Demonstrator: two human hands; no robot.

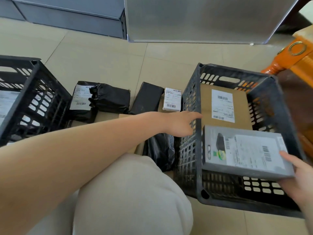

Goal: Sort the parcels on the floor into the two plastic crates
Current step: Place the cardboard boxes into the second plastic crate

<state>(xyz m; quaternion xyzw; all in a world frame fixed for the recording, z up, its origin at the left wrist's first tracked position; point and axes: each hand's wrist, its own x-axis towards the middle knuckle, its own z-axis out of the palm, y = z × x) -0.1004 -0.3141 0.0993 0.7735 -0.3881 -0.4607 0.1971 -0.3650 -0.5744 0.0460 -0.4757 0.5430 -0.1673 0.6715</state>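
Note:
Two black plastic crates stand on the floor: the left crate [38, 92] and the right crate [190, 106]. My right hand [296, 173] holds a grey box [243, 150] with a shipping label over the right crate's near side. A brown cardboard parcel [206, 106] with a white label lies inside that crate. My left hand [179, 123] reaches across, fingers apart, touching the right crate's left wall and holding nothing. Between the crates lie several black-wrapped parcels [110, 99], a small white box [172, 99] and another black bag [160, 150]. The left crate holds a labelled parcel [6, 102].
An orange wooden furniture leg [291, 60] stands just behind the right crate. A grey panel [194, 19] and grey shelving [67, 14] run along the back. My knee in light trousers [128, 197] fills the near middle. Flat cardboard [108, 117] lies under the parcels.

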